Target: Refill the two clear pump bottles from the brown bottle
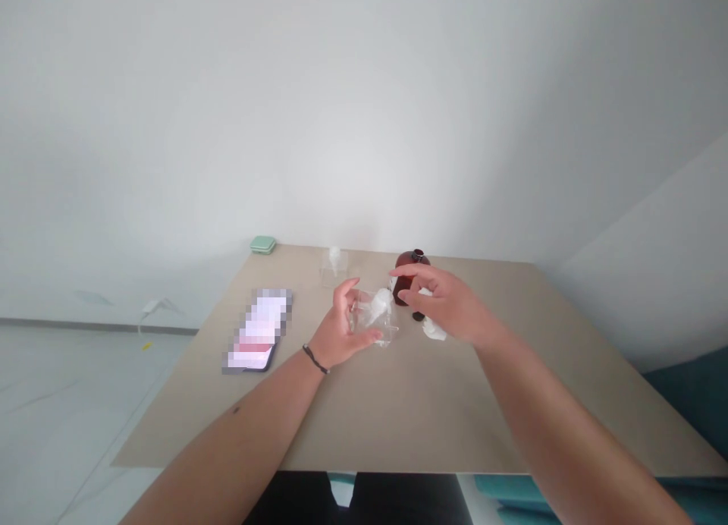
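Observation:
My left hand (341, 329) holds a small clear plastic box (364, 324) above the table, with the thumb in front and the fingers around its left side. A white, fluffy wad (380, 305), perhaps cotton, shows at the box. To the right, my right hand (440, 297) hovers, its thumb and index finger apart and the other fingers curled. Behind that hand stands a dark red-brown bottle (405, 261) with an uncovered neck, partly hidden. A small black cap (418, 316) and a crumpled white piece (434, 330) lie beneath the right hand.
A second clear box (328, 276) with a white tuft stands farther back. A phone (258, 331) with a lit, blurred screen lies on the left of the beige table (398, 419). At the back left corner sits a green case (262, 244). Behind the table rises a white wall (341, 115).

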Demonstrator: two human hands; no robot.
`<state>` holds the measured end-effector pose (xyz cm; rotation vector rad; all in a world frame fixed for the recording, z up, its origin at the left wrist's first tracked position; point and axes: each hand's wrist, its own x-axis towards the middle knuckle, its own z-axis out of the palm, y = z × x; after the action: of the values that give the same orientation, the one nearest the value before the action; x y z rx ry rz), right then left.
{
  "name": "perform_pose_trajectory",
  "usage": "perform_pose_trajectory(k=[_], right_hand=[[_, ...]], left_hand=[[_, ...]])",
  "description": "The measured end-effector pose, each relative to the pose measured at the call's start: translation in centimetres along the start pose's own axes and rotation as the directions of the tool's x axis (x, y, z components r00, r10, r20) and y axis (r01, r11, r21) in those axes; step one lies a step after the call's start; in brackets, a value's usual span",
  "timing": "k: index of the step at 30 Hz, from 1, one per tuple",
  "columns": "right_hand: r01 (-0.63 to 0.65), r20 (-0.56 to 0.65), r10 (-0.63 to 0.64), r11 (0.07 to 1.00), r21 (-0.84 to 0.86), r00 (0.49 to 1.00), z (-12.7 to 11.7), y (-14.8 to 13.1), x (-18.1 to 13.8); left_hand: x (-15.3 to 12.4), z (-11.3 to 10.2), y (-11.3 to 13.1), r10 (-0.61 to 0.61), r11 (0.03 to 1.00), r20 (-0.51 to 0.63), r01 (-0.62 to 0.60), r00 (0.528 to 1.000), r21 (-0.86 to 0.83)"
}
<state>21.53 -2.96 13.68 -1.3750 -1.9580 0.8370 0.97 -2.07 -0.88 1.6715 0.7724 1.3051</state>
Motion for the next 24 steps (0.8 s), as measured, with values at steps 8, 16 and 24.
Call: perform_pose_trajectory(k=[8, 16, 24], right_hand=[[0.303, 0.560, 0.038, 0.811, -0.501, 0.827, -1.3, -6.5, 2.7], [0.384, 0.580, 0.068, 0.686, -0.618, 0.812, -0.5, -7.6, 5.1], [0.294, 0.424, 0.120, 0.553, -0.779, 0.898, -1.7, -9.4, 9.4]], left_hand=[[0.2, 0.4, 0.3, 0.048, 0.945, 0.060, -0.026, 0.997, -0.325], [0.7, 0.5, 0.6, 0.048, 0.953, -0.030, -0.055, 0.998, -0.298], [1.2, -1.2, 0.8, -0.014, 0.999, -0.491, 0.038, 0.871, 0.039]])
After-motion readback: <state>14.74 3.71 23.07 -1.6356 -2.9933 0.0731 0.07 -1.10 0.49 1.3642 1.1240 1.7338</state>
